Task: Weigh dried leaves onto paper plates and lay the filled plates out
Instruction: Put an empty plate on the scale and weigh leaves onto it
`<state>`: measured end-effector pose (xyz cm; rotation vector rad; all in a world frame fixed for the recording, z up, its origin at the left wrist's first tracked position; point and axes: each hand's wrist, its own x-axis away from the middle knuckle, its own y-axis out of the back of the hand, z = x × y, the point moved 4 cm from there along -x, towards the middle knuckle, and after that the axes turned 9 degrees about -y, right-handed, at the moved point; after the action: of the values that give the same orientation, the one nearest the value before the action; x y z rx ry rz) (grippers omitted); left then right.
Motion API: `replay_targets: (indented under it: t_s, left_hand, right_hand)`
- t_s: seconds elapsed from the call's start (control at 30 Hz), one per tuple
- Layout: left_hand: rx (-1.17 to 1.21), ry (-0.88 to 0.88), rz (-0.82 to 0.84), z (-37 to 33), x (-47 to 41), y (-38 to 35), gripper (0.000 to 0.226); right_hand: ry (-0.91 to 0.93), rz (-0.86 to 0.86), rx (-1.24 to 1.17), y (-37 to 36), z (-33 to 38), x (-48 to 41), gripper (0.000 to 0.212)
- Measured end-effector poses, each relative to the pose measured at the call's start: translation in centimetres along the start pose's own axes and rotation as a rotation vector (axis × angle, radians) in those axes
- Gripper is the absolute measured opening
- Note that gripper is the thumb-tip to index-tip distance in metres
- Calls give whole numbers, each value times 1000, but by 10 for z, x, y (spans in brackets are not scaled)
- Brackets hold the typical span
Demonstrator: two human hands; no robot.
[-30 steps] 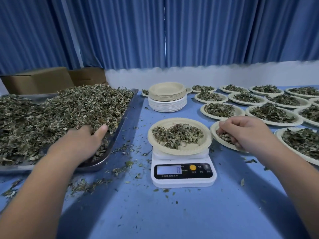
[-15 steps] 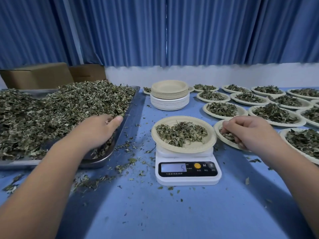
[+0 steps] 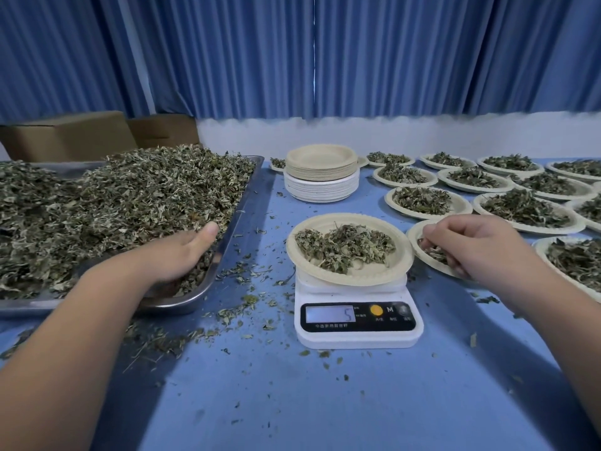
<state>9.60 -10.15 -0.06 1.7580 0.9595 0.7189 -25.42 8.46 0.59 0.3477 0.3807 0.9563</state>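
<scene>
Scale [image 3: 357, 323] mid-worktop [image 3: 325, 402], display reads 5. On scale: paper plate [image 3: 357, 277] with small leaf pile [image 3: 344, 247]. Left of scale: steel tray [image 3: 195, 296] heaped with dried leaves [image 3: 113, 206]. Left hand [image 3: 175, 252] dug into heap, fingers buried, grip unclear. Right of scale: right hand [image 3: 478, 245], fingers curled, pinching loose leaves [image 3: 434, 252] on second plate [image 3: 413, 234].

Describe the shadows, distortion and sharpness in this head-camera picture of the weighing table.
Head view: left forearm and right forearm throw broad dark shadows on the blue table; wide-angle lens slants the curtain folds outward at the sides; the scale display's 5 is legible, its small print blurred.
</scene>
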Motion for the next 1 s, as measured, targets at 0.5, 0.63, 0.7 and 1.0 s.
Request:
replay_targets:
  t_s: [0.5,0.63,0.7,1.0]
  left_hand:
    - [-212,-82,-124,-24,59,-11,87]
    - [-360,-65,-213,-30,70,-14,77]
    - [-359,-75,-243,-32,73,-14,78]
    - [-119,-55,-372,-22,67,-4,52]
  right_hand:
    - [0,-6,-26,2,2,1,27]
    - [7,-5,-21,1,4,2,27]
    - [4,-7,-31,1,5,3,27]
    - [5,-6,-23,2,7,4,28]
